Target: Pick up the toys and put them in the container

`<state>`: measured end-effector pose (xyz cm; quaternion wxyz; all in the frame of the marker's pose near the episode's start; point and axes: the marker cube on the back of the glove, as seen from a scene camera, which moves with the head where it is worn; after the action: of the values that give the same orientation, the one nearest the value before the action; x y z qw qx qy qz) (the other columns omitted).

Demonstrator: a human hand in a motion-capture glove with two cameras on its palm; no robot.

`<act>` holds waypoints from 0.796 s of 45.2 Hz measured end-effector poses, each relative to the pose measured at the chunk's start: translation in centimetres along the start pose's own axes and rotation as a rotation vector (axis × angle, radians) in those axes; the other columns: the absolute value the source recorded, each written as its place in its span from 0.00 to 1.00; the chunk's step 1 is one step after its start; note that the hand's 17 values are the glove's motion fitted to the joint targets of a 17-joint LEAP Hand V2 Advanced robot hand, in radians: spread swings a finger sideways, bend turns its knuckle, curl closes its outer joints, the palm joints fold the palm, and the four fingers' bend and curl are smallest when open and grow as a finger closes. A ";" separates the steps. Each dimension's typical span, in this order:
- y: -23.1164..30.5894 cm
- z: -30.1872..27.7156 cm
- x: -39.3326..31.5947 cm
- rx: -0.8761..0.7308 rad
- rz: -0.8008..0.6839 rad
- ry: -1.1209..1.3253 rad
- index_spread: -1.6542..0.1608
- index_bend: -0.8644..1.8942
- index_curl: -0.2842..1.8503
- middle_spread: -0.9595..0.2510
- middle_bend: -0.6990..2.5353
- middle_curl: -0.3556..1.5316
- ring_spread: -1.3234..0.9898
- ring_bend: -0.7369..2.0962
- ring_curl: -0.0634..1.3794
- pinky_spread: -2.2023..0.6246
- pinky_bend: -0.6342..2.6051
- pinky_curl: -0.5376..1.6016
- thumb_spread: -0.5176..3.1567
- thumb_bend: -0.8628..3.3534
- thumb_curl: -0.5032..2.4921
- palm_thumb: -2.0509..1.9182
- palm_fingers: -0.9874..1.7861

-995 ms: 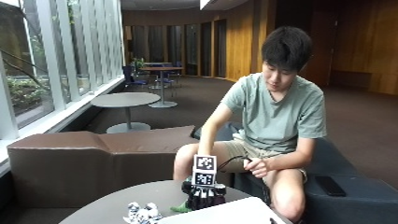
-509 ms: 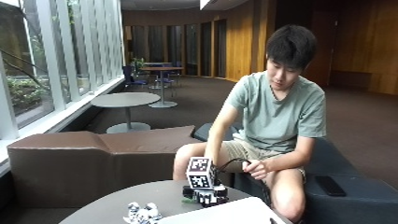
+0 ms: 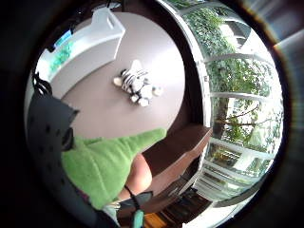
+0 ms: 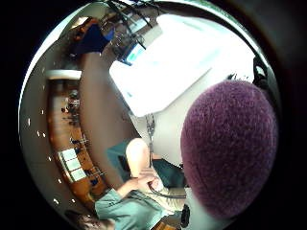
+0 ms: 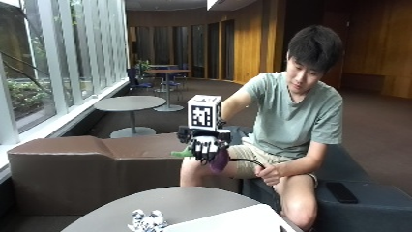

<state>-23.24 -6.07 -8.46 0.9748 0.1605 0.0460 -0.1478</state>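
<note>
We have the gloved right hand (image 5: 205, 146) raised well above the round surface (image 5: 193, 203), its grip curled round a green and purple plush toy (image 5: 217, 159) whose green end (image 3: 107, 161) pokes out sideways. The white container (image 5: 235, 223) lies below and slightly toward the person, so we judge the carry goes down and across. The zebra toy (image 5: 147, 221) sits on the surface beside the container.

Round brown table (image 5: 193, 203), zebra toy (image 5: 147, 222) lying on it near the edge, white container (image 5: 231, 221) resting beside it — the two close, not touching
</note>
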 end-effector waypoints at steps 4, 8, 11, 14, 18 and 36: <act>-1.5 -3.3 -0.8 0.087 0.005 -0.005 0.74 0.64 0.46 0.65 0.58 0.61 0.41 0.73 0.56 0.64 0.48 0.53 0.26 0.22 0.46 0.68 0.73; -3.6 -6.1 -2.2 0.143 0.026 0.011 0.74 0.64 0.48 0.66 0.59 0.62 0.41 0.74 0.57 0.64 0.49 0.54 0.25 0.22 0.47 0.68 0.73; -5.1 -7.2 -3.3 0.171 0.047 0.061 0.74 0.64 0.50 0.66 0.59 0.63 0.41 0.74 0.57 0.64 0.49 0.54 0.24 0.22 0.47 0.68 0.72; -6.8 -7.6 -4.3 0.209 0.010 0.089 0.74 0.64 0.51 0.66 0.59 0.63 0.42 0.74 0.57 0.64 0.49 0.55 0.23 0.21 0.48 0.68 0.72; -9.5 -7.5 -5.7 0.256 -0.131 0.088 0.74 0.64 0.52 0.67 0.60 0.63 0.42 0.75 0.57 0.64 0.49 0.55 0.23 0.21 0.49 0.68 0.72; -15.8 -3.7 -14.2 0.195 -0.074 -0.050 0.74 0.62 0.59 0.68 0.60 0.64 0.42 0.75 0.57 0.64 0.50 0.56 0.21 0.20 0.51 0.68 0.69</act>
<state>-41.71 -15.23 -14.73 0.9492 0.2493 0.0129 -0.1915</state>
